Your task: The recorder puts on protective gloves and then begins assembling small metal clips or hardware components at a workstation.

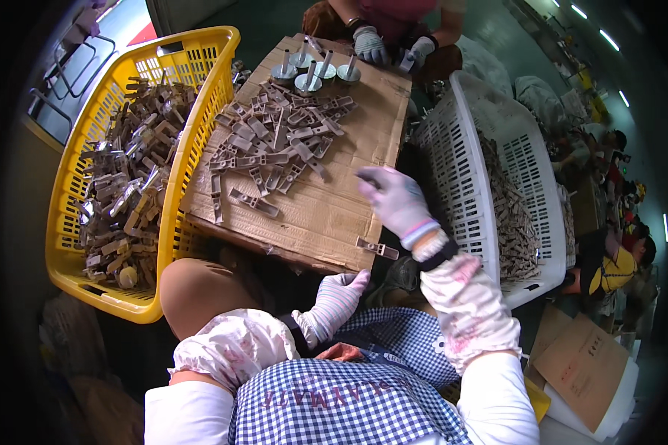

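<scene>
My right hand (pixel 395 199), in a pale glove, is raised over the right side of the cardboard sheet (pixel 326 215) and pinches a small dark metal piece (pixel 367 176) at its fingertips. My left hand (pixel 338 298), in a striped glove, hangs low below the near edge of the cardboard, fingers loosely curled, holding nothing I can see. A heap of grey-brown metal clips (pixel 274 141) lies on the cardboard. One single clip (pixel 377 248) rests near the front edge, just below my right hand.
A yellow basket (pixel 200 96) full of similar clips stands at the left. A white basket (pixel 460 178) with more parts stands at the right. Across the cardboard another person's gloved hands (pixel 390 48) work beside several round metal stands (pixel 308 74). More people sit at far right.
</scene>
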A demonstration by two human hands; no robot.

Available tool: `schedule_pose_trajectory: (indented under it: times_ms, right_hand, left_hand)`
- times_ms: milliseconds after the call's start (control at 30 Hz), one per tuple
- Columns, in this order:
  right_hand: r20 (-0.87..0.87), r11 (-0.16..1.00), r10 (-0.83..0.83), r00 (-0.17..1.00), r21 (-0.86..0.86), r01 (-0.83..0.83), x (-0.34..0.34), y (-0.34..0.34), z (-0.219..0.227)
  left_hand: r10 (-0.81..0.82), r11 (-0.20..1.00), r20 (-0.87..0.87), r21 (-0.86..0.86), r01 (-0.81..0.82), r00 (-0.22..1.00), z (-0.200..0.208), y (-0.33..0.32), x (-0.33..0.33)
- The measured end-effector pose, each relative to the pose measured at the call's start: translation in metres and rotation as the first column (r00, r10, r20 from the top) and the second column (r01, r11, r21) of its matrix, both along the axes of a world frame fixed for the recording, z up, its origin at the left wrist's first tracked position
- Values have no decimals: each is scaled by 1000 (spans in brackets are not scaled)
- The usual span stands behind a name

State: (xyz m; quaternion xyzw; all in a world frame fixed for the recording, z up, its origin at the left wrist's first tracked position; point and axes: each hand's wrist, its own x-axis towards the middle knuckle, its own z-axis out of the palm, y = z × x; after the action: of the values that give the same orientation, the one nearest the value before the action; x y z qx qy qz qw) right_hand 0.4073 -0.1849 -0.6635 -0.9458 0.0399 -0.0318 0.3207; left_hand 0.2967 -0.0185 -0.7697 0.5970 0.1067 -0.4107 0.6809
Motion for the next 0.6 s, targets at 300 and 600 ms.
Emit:
schedule_pose_trajectory:
  times_ms: [300,600]
  right_hand:
    - [-228,987,58,972,-133,-90,111,71,-21]
    - [-76,710,-137,988,688,152,19,-30,-22]
  left_hand:
    - [-11,1000,2,12,11,1000,4,-4,-2]
    - [-14,1000,32,18,14,999,12,-1,1]
